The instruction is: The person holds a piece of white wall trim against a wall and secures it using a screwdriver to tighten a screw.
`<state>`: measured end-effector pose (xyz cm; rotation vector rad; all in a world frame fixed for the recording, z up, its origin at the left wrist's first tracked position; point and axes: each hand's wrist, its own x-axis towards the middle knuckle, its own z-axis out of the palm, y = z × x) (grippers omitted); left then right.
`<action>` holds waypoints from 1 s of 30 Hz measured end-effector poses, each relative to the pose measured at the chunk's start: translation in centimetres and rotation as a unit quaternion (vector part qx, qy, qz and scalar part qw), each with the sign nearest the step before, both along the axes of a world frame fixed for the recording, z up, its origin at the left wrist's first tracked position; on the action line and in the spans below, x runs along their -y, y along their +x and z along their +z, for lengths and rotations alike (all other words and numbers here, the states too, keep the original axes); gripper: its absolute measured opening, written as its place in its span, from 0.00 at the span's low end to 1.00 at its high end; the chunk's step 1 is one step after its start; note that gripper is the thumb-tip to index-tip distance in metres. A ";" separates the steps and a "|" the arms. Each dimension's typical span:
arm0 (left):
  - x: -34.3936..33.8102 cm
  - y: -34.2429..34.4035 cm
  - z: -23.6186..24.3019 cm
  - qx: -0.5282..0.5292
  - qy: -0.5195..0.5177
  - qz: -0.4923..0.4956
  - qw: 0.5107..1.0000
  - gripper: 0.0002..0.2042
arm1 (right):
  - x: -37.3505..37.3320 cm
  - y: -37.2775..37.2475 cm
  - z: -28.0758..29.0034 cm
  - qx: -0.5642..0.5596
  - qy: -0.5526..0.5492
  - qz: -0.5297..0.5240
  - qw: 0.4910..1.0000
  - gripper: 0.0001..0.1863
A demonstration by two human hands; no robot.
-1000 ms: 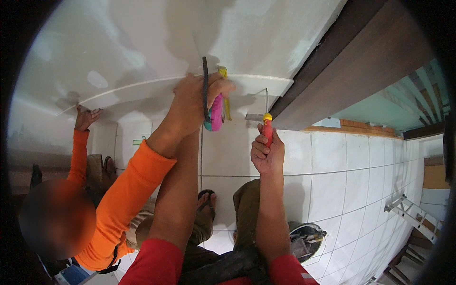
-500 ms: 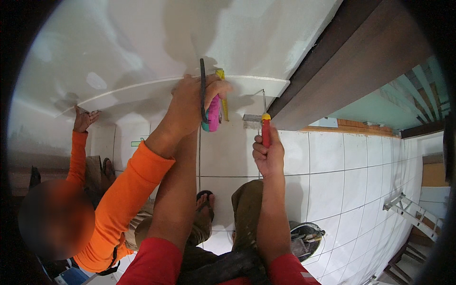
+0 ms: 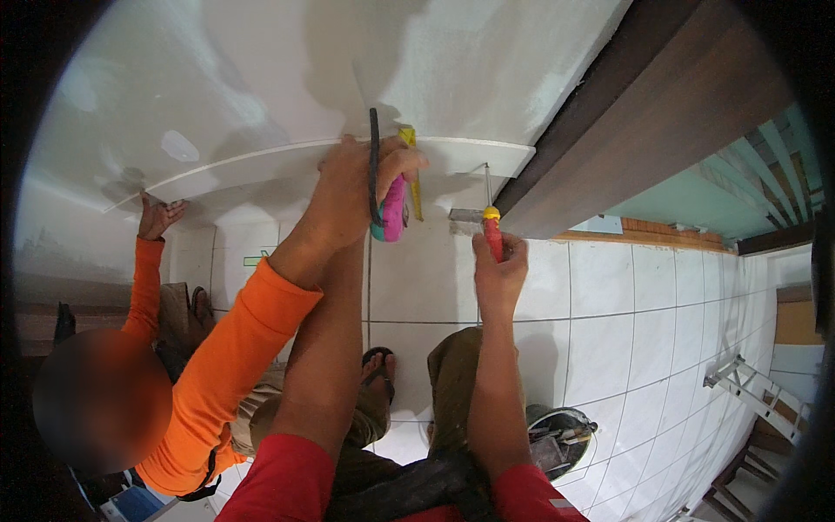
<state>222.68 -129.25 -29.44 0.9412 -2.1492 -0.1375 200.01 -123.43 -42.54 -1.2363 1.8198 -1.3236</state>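
Note:
My right hand [image 3: 501, 274] grips the handle of a screwdriver [image 3: 492, 228] with a red and yellow handle. The metal shaft points up to the underside of a narrow white panel strip [image 3: 470, 157] along the wall. My left forearm [image 3: 323, 370] rises behind a co-worker's orange-sleeved arm [image 3: 248, 335], which hides most of my left hand; its fingers cannot be told apart from the co-worker's. At that cluster of hands by the strip is a pink and teal tape measure [image 3: 393, 213] with a black strap and yellow blade [image 3: 416, 187]. The co-worker's other hand [image 3: 159, 216] touches the strip's left end.
A dark wooden beam [image 3: 600, 130] slants down at the right. A grey block [image 3: 468, 216] lies near its foot. A bucket of tools [image 3: 561, 439] stands by my right leg on the white tiled floor [image 3: 600, 348]. A ladder [image 3: 757, 396] is farther right.
The fingers of my right hand have shifted lower on the screwdriver handle and changed their hold. The co-worker's hands stay at the strip.

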 end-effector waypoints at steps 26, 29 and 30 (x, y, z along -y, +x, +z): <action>-0.1 -0.1 0.1 0.002 -0.011 -0.006 1.000 0.09 | -0.1 -0.3 -1.3 0.223 -0.001 0.064 0.973 0.22; -0.3 0.3 -0.1 0.018 -0.024 0.009 1.000 0.08 | -0.2 0.8 0.3 -0.062 0.012 -0.007 0.998 0.24; -0.2 0.1 -0.2 0.018 -0.031 0.012 0.999 0.08 | 0.0 0.6 0.5 0.016 0.069 -0.003 0.997 0.24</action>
